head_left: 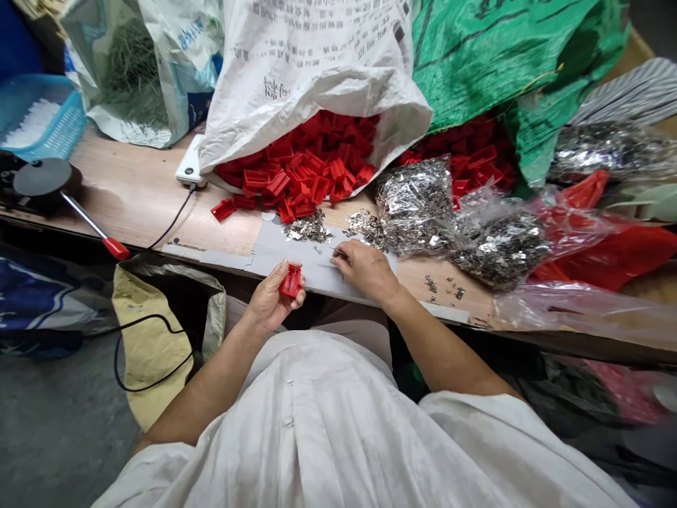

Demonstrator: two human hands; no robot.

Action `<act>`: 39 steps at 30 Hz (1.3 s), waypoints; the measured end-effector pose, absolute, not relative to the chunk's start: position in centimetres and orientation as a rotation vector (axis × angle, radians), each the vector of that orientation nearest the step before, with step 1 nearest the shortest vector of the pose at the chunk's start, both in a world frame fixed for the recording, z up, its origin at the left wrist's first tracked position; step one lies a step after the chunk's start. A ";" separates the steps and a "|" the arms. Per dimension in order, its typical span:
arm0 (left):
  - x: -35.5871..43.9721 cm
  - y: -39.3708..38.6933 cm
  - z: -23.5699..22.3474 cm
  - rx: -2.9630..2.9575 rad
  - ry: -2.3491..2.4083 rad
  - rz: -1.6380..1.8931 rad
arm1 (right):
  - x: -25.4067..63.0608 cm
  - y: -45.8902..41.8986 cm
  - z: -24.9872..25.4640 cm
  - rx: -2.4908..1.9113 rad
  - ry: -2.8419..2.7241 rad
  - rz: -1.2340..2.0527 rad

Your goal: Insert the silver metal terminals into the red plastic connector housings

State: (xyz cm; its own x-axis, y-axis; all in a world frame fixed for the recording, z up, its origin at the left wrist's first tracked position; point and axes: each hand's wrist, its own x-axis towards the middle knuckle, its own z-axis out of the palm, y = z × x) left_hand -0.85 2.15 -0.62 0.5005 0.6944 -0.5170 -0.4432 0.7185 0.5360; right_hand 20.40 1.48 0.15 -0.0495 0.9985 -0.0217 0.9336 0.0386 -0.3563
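Observation:
My left hand (272, 300) is closed around a small red plastic case (291, 280), its open, divided side facing up, just off the table's front edge. Over the grey sheet (269, 247) to the right, my right hand (366, 269) pinches thumb and forefinger together; whatever is between the tips is too small to make out. Beyond the hands lie two little heaps of thin shiny metal pieces, a left heap (307, 227) and a right heap (364, 226). Many similar red cases (307, 169) spill from the mouth of a white woven sack (317, 77).
Clear bags of metal pieces (415, 204) sit right of the sheet, below a green sack (508, 63). A red-tipped lever (113, 247) juts over the front edge at left, near a power strip (189, 166) with a black cable. A blue basket (66, 130) stands far left.

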 end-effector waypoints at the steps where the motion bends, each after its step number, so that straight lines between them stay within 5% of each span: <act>1: -0.9 2.1 -0.6 0.357 0.783 0.710 | 19.5 2.0 0.1 -2.003 -2.104 0.376; 39: -1.3 1.5 -1.8 0.379 0.760 0.744 | 21.6 4.5 0.0 -2.059 -2.099 0.436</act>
State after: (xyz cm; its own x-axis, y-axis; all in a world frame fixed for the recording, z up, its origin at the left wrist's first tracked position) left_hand -1.35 1.49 -1.84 0.4923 0.7247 -0.4822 -0.4661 0.6873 0.5571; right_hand 21.65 4.49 0.03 -0.0332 0.9960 -0.0828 0.9466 0.0048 -0.3224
